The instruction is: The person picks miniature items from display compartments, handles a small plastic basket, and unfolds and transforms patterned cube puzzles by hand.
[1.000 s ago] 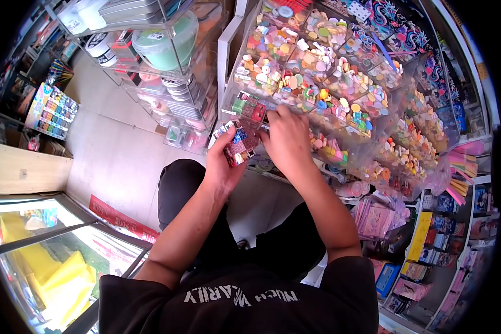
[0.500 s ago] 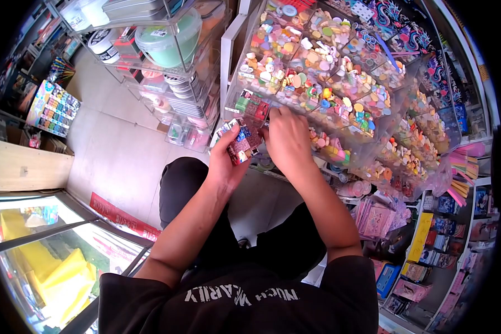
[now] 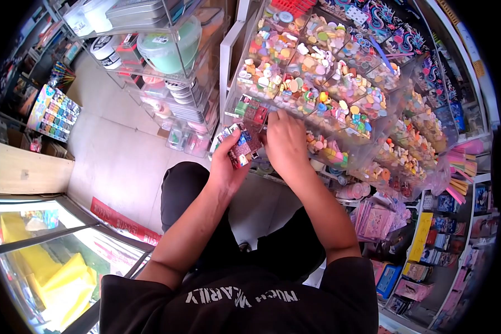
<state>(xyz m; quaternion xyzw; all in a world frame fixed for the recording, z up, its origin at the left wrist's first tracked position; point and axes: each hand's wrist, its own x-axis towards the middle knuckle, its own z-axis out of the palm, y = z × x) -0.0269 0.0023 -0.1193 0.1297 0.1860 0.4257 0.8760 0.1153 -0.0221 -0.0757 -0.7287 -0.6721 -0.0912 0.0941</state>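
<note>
My left hand [image 3: 226, 162] is closed on a small stack of colourful printed cards [image 3: 242, 149], thumb on top. Just to its right, my right hand [image 3: 285, 139] is by the lower left corner of a clear compartment tray [image 3: 234, 101] filled with small pastel charms [image 3: 295, 89]. Its fingers curl down at the tray's front edge, and whatever they touch or hold is hidden. Beside these fingers, in the corner compartment, lie green and red printed pieces [image 3: 251, 109].
A wire rack [image 3: 175, 72] with a green-lidded tub [image 3: 170, 47] stands at upper left. A glass case [image 3: 50, 256] holding yellow material is at lower left. Shelves of small packets [image 3: 440, 239] stand at right, below pink and yellow sticks [image 3: 462, 167].
My left hand and the cards have shifted very slightly right. My right hand's fingers have curled a little more at the tray's edge. The view has moved slightly.
</note>
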